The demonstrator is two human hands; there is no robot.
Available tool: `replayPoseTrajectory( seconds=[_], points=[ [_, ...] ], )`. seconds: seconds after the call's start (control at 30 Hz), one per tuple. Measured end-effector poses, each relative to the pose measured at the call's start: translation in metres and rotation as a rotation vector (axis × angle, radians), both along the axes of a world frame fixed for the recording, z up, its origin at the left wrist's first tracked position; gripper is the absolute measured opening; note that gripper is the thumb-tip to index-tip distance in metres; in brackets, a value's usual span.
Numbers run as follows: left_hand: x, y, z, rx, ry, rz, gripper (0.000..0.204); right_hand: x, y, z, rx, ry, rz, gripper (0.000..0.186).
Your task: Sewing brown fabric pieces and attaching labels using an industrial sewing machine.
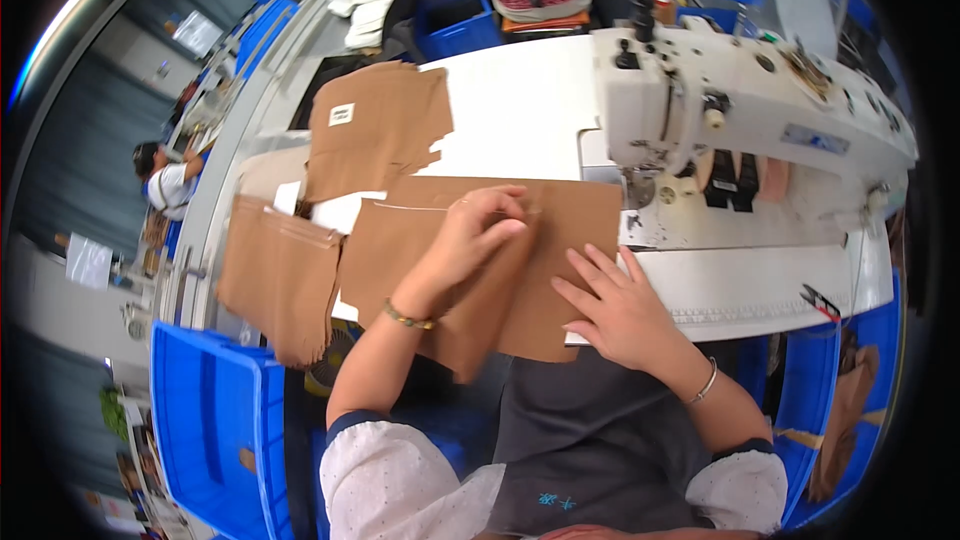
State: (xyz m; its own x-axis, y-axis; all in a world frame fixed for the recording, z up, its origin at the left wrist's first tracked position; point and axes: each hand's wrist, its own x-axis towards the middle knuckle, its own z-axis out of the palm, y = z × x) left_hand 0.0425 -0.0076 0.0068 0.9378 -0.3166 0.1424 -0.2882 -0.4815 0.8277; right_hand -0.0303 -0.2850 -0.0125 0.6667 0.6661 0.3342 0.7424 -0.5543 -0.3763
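A brown fabric piece [400, 260] lies across the white sewing table in front of me, its near edge hanging over the table's front. My left hand [480, 230] is closed in a pinch on the fabric, where a raised fold runs down toward me; its fingertips are slightly blurred. My right hand [620, 310] rests flat with fingers spread on the fabric's right part, close to the sewing machine [740, 100]. A pale line, like thread or a seam, shows on the fabric left of my left hand.
Stacked brown pieces [375, 125] with a white label lie at the far left, and more brown pieces [280, 275] hang over the left edge. Small snips [820, 302] lie at the right. A blue bin [215, 420] stands at the lower left. Another person [170, 180] sits far left.
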Motion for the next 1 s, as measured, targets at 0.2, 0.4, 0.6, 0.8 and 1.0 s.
replayPoseTrajectory(
  seconds=[0.2,0.4,0.6,0.8,1.0],
  points=[
    [0.027,-0.066,0.007,0.502,-0.296,-0.082,0.03,0.007,0.001,-0.014,0.119,-0.125,-0.046,0.044],
    [0.059,-0.069,0.012,0.45,-0.122,-0.179,0.03,-0.002,-0.001,-0.015,0.031,-0.155,-0.06,0.035],
    [0.079,-0.09,0.022,0.422,0.256,-0.223,0.03,-0.006,-0.013,-0.013,0.181,-0.144,-0.076,0.032],
    [0.053,-0.078,0.024,0.325,0.231,-0.215,0.027,0.016,-0.068,0.0,0.373,0.077,-0.073,0.021],
    [0.041,-0.083,0.038,0.188,0.244,-0.2,0.028,0.084,-0.07,0.015,0.434,0.736,-0.123,0.019]
  ],
)
